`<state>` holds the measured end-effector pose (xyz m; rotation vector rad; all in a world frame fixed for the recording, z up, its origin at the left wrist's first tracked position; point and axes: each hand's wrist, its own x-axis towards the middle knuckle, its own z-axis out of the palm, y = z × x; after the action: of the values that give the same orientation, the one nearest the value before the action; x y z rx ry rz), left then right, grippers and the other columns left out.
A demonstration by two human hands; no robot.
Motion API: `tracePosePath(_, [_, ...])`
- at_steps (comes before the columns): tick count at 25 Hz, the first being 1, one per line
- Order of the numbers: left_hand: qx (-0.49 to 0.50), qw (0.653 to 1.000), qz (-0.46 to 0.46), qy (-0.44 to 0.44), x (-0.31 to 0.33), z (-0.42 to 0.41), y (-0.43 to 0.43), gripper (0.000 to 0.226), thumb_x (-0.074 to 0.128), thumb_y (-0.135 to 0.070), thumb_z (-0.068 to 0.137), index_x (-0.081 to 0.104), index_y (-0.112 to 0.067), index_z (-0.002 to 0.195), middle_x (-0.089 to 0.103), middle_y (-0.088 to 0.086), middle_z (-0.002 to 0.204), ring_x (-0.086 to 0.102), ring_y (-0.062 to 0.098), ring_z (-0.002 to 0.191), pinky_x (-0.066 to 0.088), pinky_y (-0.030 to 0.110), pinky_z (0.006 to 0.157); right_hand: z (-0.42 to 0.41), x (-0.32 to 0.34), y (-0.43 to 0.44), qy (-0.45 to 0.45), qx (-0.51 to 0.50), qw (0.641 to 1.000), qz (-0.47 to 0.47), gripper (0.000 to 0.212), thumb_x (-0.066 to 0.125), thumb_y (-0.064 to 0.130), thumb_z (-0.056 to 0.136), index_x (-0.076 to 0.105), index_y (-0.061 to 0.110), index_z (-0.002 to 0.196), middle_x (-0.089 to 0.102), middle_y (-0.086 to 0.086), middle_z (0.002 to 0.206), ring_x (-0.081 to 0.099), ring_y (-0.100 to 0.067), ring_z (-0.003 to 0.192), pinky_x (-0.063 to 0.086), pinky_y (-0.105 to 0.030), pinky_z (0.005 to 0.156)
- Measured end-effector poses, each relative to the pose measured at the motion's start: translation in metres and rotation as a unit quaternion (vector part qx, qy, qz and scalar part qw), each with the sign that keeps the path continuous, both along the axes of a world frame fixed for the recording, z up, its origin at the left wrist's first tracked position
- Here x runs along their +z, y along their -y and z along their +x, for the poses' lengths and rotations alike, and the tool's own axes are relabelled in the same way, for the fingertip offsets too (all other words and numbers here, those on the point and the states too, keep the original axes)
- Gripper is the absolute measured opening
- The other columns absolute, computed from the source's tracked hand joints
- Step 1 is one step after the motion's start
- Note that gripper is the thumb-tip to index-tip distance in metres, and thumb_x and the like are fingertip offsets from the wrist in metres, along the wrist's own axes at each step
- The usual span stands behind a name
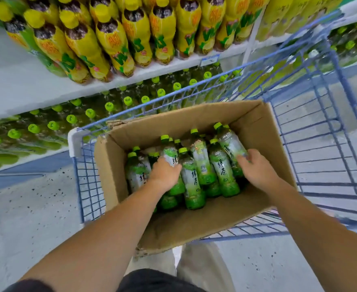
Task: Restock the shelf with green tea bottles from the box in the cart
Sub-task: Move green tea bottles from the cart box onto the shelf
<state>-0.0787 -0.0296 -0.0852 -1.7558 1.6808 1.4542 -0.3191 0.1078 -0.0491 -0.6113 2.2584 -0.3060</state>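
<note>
Box (194,224) mid-frame holds lying bottles (224,171); left hand's (165,172) fingers curl over one bottle (170,153), right hand's (256,166) around the rightmost bottle (231,144), fingertips hidden.

The left grip (165,172) curled over a green-capped plastic tea bottle (170,153) with a green-and-white label; the right grip (256,167) clasped a second tea bottle (231,144). Between the grips, more bottles (203,165) lay in the open brown cardboard box (194,226), which sat in a blue wire cart (331,184). Beyond the grips stood a white shelf (15,81) of green-capped shelf bottles (110,106).
</note>
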Motion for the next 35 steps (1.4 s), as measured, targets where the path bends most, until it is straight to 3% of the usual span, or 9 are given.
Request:
tracePosePath(4, [0.055, 0.996, 0.018, 0.062, -0.034, -0.011, -0.006, 0.087, 0.066, -0.048, 0.090, 0.020, -0.007, 0.151, 0.044, 0.017, 0.144, 0.062, 0.034, 0.110, 0.051, 0.036, 0.075, -0.024, -0.037, 0.016, -0.021, 0.045, 0.999, 0.008, 0.062, 0.062, 0.047, 0.091, 0.047, 0.009, 0.138, 0.058, -0.013, 0.126, 0.056, -0.033, 0.114, 0.047, -0.040, 0.091])
tracePosePath(6, [0.063, 0.995, 0.009, 0.081, -0.047, -0.018, -0.011, 0.094, 0.073, -0.050, 0.084, 0.021, -0.006, 0.149, 0.041, 0.017, 0.145, 0.056, 0.035, 0.119, 0.045, 0.035, 0.078, -0.032, -0.050, 0.023, -0.007, 0.047, 0.999, 0.023, 0.068, 0.067, 0.044, 0.089, 0.044, 0.007, 0.141, 0.055, -0.013, 0.132, 0.053, -0.034, 0.122, 0.043, -0.039, 0.094])
tracePosePath(12, [0.089, 0.988, -0.011, 0.127, -0.063, -0.026, -0.016, 0.095, 0.085, -0.039, 0.076, 0.024, -0.006, 0.142, 0.038, 0.019, 0.138, 0.057, 0.036, 0.114, 0.048, 0.035, 0.072, -0.044, -0.081, 0.029, 0.013, 0.074, 0.995, 0.072, 0.055, 0.080, 0.030, 0.081, 0.052, 0.007, 0.122, 0.063, -0.012, 0.120, 0.060, -0.031, 0.111, 0.046, -0.033, 0.084])
tracePosePath(17, [0.117, 0.979, 0.016, 0.167, -0.063, -0.031, -0.012, 0.107, 0.087, -0.045, 0.068, 0.026, 0.002, 0.143, 0.045, 0.022, 0.136, 0.059, 0.036, 0.116, 0.056, 0.043, 0.092, -0.043, -0.084, 0.033, 0.097, 0.006, 0.991, 0.095, 0.058, 0.086, 0.030, 0.075, 0.053, 0.009, 0.117, 0.063, -0.006, 0.110, 0.063, -0.026, 0.099, 0.047, -0.032, 0.073])
tracePosePath(20, [0.165, 0.977, 0.053, 0.126, -0.062, -0.028, -0.011, 0.093, 0.085, -0.039, 0.072, 0.039, 0.005, 0.140, 0.055, 0.014, 0.113, 0.062, 0.025, 0.088, 0.057, 0.034, 0.079, -0.039, -0.082, 0.023, 0.216, -0.105, 0.969, 0.061, 0.044, 0.087, 0.023, 0.075, 0.064, 0.013, 0.111, 0.071, -0.004, 0.100, 0.068, -0.020, 0.084, 0.054, -0.032, 0.066])
tracePosePath(24, [0.268, 0.959, 0.068, 0.063, -0.045, -0.021, -0.026, 0.040, 0.071, -0.013, 0.067, 0.057, 0.003, 0.100, 0.056, 0.012, 0.092, 0.052, 0.019, 0.066, 0.042, 0.027, 0.056, -0.029, -0.074, 0.008, 0.274, -0.156, 0.949, 0.025, 0.062, 0.086, 0.019, 0.075, 0.056, 0.012, 0.129, 0.067, -0.007, 0.121, 0.064, -0.031, 0.111, 0.050, -0.050, 0.100])
tracePosePath(30, [0.280, 0.957, 0.063, -0.035, 0.018, -0.028, -0.056, 0.077, 0.068, -0.023, 0.057, 0.045, -0.008, 0.129, 0.057, 0.006, 0.116, 0.058, 0.028, 0.099, 0.052, 0.041, 0.074, -0.004, -0.025, -0.012, 0.317, -0.133, 0.938, -0.029, 0.058, 0.085, 0.016, 0.074, 0.057, 0.022, 0.124, 0.070, -0.004, 0.119, 0.067, -0.025, 0.105, 0.053, -0.049, 0.096])
tracePosePath(32, [0.281, 0.955, 0.072, -0.065, 0.042, -0.028, -0.068, 0.076, 0.069, -0.020, 0.065, 0.041, -0.013, 0.136, 0.053, 0.000, 0.110, 0.056, 0.024, 0.093, 0.050, 0.040, 0.074, 0.004, -0.003, -0.019, 0.322, -0.121, 0.938, -0.038, 0.072, 0.085, 0.020, 0.073, 0.050, 0.020, 0.135, 0.063, -0.004, 0.132, 0.061, -0.028, 0.117, 0.048, -0.051, 0.103])
tracePosePath(35, [0.288, 0.951, 0.055, -0.095, 0.078, -0.020, -0.079, 0.058, 0.069, -0.020, 0.066, 0.048, -0.014, 0.119, 0.056, -0.003, 0.096, 0.055, 0.017, 0.082, 0.047, 0.033, 0.066, 0.017, 0.026, -0.027, 0.327, -0.116, 0.936, -0.058, 0.087, 0.085, 0.022, 0.071, 0.040, 0.016, 0.145, 0.058, -0.007, 0.139, 0.056, -0.032, 0.125, 0.044, -0.054, 0.106])
